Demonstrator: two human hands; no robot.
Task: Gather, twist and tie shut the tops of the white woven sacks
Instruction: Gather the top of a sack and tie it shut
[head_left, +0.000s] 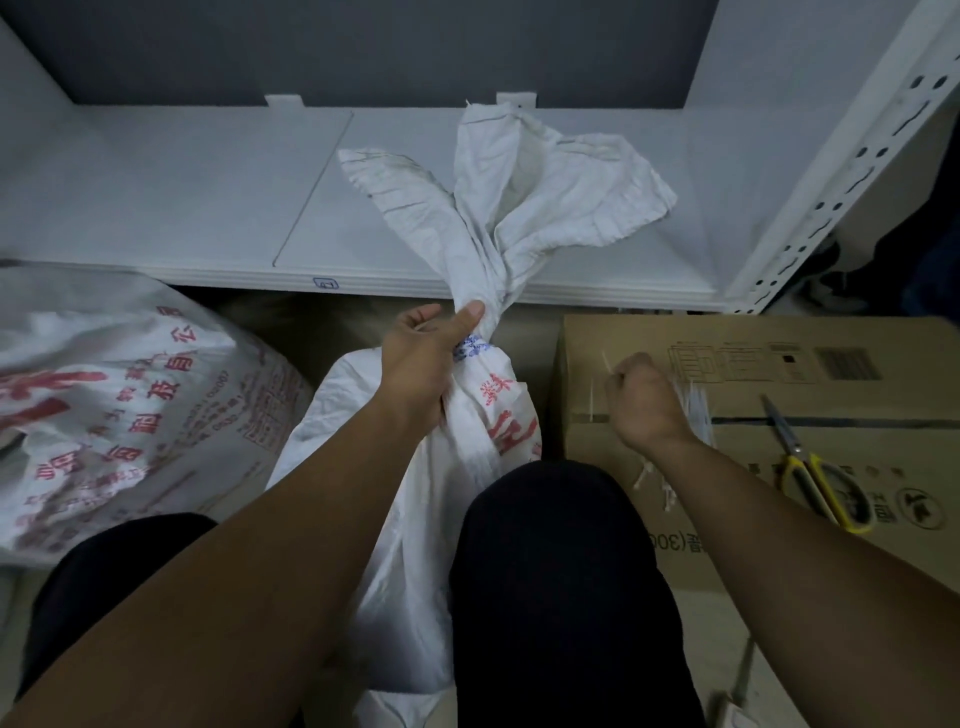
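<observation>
Head view: left hand (431, 364) wraps tight round the twisted neck of the white woven sack (405, 545). The sack stands between the knees, its top flaring loose above the grip. Right hand (644, 408), fingers curled, pinches white ties (693, 410) on the cardboard box (753, 343) beside the sack. Scissors (815, 480) lie on the box.

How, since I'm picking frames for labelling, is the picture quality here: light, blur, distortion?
Head view: dim, flat light, no glare. Head view: the wide lens bows the shelf and tilts the post. Head view: the left hand gripping the sack is sharp; the right hand holding the ties looks slightly soft.
</observation>
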